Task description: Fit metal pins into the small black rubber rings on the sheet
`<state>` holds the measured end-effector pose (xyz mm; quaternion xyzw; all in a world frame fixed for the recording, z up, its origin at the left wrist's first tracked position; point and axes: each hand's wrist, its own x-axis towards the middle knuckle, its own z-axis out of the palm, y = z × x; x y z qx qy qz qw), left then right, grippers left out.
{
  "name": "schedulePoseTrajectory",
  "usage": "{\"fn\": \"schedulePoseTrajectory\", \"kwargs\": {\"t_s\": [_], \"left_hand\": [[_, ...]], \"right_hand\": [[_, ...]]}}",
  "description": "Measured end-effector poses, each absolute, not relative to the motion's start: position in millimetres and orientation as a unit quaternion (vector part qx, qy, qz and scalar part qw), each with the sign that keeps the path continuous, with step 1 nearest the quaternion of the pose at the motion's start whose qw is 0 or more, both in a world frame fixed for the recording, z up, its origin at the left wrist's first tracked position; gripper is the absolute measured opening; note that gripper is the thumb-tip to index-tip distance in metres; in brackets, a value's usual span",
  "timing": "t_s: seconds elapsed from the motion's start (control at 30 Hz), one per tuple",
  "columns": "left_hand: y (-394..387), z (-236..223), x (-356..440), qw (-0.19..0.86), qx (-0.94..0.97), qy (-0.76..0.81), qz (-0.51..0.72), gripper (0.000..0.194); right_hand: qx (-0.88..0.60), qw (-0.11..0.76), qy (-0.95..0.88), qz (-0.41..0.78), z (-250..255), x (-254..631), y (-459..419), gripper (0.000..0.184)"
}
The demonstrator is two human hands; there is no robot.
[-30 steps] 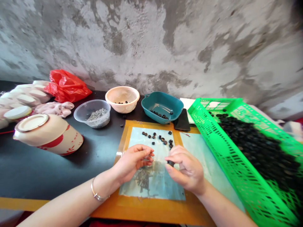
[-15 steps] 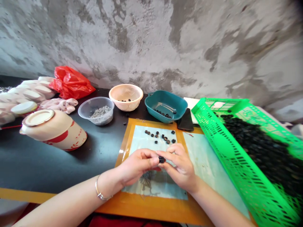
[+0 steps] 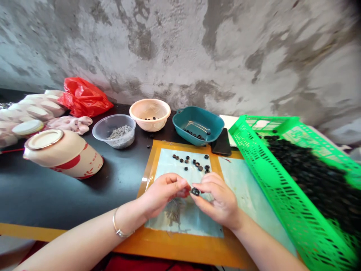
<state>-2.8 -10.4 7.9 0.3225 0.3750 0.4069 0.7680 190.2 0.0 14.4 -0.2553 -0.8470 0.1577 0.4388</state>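
Between the thumb and index finger of my right hand [image 3: 220, 197] is a small black round part [image 3: 195, 192], over the pale blue sheet. Close on its left, my left hand [image 3: 166, 192] has its thumb and fingers pressed together; whether anything is in that pinch is hidden. A slim gap separates the left fingertips from the part. Beyond my hands, several loose black parts [image 3: 200, 168] are scattered on the blue sheet [image 3: 166, 165]. A small tangle of grey wire-like bits [image 3: 172, 213] lies beneath my left hand.
A green crate [image 3: 270, 180] heaped with black parts stands on the right. Along the back are a teal basin [image 3: 217, 130], a peach bowl [image 3: 152, 127] and a clear bowl [image 3: 98, 137] of grey bits. A cream-and-red container [image 3: 64, 152] and a red bag [image 3: 84, 98] are on the left.
The black part has moved slightly right with my right hand, out of my left fingertips. My left hand has drawn back a little and its fingers have curled in.
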Motion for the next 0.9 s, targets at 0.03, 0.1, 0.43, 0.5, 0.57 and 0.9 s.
{"fn": "schedulePoseTrajectory", "kwargs": {"t_s": [0.03, 0.1, 0.43, 0.5, 0.57, 0.9], "left_hand": [[-10.0, 9.0, -2.9, 0.767, 0.319, 0.378, 0.408, 0.033], [-9.2, 10.4, -3.3, 0.763, 0.316, 0.387, 0.41, 0.034], [-6.5, 10.7, -4.2, 0.75, 0.317, 0.402, 0.418, 0.03], [-6.5, 10.7, -4.7, 0.749, 0.32, 0.406, 0.414, 0.03], [-6.3, 10.4, -5.0, 0.748, 0.324, 0.409, 0.409, 0.03], [-4.6, 8.5, -5.4, 0.744, 0.322, 0.416, 0.411, 0.027]], "right_hand": [[-0.253, 0.445, -0.844, 0.158, 15.8, 190.7, -1.0, 0.023], [-0.251, 0.46, -0.838, 0.156, 18.5, 191.3, -2.7, 0.022], [-0.24, 0.483, -0.83, 0.143, 18.9, 194.8, -0.4, 0.03], [-0.248, 0.484, -0.827, 0.143, 18.3, 196.5, 0.3, 0.032], [-0.256, 0.485, -0.823, 0.151, 18.1, 197.6, 0.6, 0.032], [-0.264, 0.504, -0.808, 0.155, 17.5, 200.2, -1.0, 0.027]]}}
